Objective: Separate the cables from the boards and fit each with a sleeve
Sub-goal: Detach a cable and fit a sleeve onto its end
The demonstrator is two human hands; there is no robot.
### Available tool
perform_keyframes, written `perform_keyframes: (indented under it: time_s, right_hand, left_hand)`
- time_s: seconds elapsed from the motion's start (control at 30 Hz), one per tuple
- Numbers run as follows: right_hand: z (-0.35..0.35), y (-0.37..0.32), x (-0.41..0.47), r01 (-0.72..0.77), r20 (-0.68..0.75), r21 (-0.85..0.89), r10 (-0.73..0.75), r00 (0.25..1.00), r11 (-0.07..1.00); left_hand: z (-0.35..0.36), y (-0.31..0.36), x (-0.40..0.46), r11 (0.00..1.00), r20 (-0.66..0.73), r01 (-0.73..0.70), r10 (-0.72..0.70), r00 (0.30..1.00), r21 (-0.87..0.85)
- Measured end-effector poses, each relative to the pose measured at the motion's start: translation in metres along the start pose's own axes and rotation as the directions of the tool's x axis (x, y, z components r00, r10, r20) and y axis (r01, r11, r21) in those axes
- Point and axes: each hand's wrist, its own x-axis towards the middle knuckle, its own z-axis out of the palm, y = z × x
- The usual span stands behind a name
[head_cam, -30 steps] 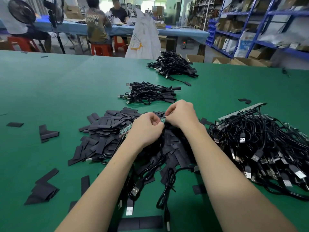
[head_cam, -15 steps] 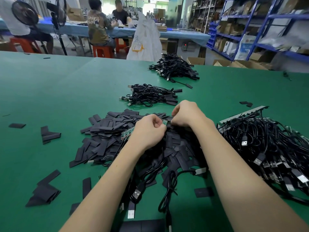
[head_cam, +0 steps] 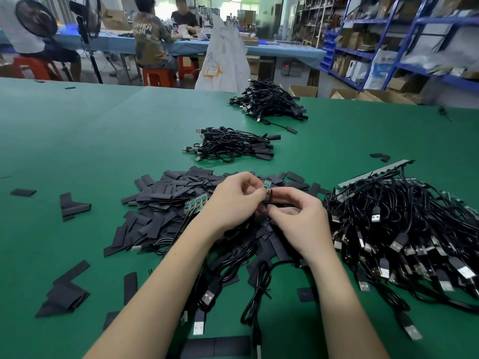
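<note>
Left hand [head_cam: 234, 200]: you pinch the small green board [head_cam: 267, 184] upright, clear of the sleeves [head_cam: 166, 200] | Right hand [head_cam: 300, 221]: fingers curled, pinching its cable [head_cam: 270, 196] below, apparently to break it free

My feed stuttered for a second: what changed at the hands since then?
The hands have drawn apart: the left hand now pinches a small green board lifted clear, while the right hand has dropped nearer, pinching its black cable. The sleeve pile and cable heaps stayed put.

Cable ends [head_cam: 268, 203] hidden between the hands [head_cam: 269, 203]; bottom sleeves [head_cam: 215, 347] cut off; shelf goods [head_cam: 427, 55] blurred
</note>
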Motion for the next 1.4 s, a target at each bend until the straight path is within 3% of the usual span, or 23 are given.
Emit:
perform_keyframes:
  time_s: [0.13, 0.5, 0.63, 0.83, 1.03, 1.2, 1.4]
  right_hand:
    - [0.001, 0.004, -0.001, -0.029, 0.04, 0.166, 0.022, 0.999, 0.986]
    - [-0.002, 0.0, -0.001, -0.098, 0.058, 0.383, 0.082, 0.995, 0.918]
    - [-0.005, -0.001, 0.002, -0.073, -0.028, 0.281, 0.084, 0.996, 0.957]
    - [-0.009, -0.005, -0.001, -0.037, -0.003, 0.166, 0.038, 0.999, 0.985]
    - [-0.01, -0.011, -0.005, -0.086, 0.065, 0.386, 0.066, 0.996, 0.919]
    - [-0.013, -0.01, -0.003, -0.117, 0.098, 0.441, 0.082, 0.992, 0.89]
    - [-0.017, -0.013, 0.003, -0.138, 0.052, 0.591, 0.134, 0.99, 0.795]
  left_hand:
    - [0.001, -0.001, 0.0, 0.999, -0.002, 0.016, -0.016, 1.0, -0.035]
    - [-0.001, -0.001, -0.001, 0.997, 0.026, 0.018, -0.016, 1.0, -0.078]
    - [0.0, 0.003, -0.004, 0.985, 0.047, 0.045, -0.037, 0.998, -0.165]
    - [0.003, 0.007, -0.007, 0.972, 0.071, 0.048, -0.032, 0.997, -0.23]
    - [0.002, 0.006, -0.006, 0.968, 0.052, 0.021, -0.008, 0.999, -0.251]
    - [-0.003, 0.005, -0.007, 0.968, 0.076, 0.002, 0.018, 0.997, -0.252]
    - [-0.012, 0.005, -0.007, 0.913, 0.175, 0.086, -0.016, 0.984, -0.398]
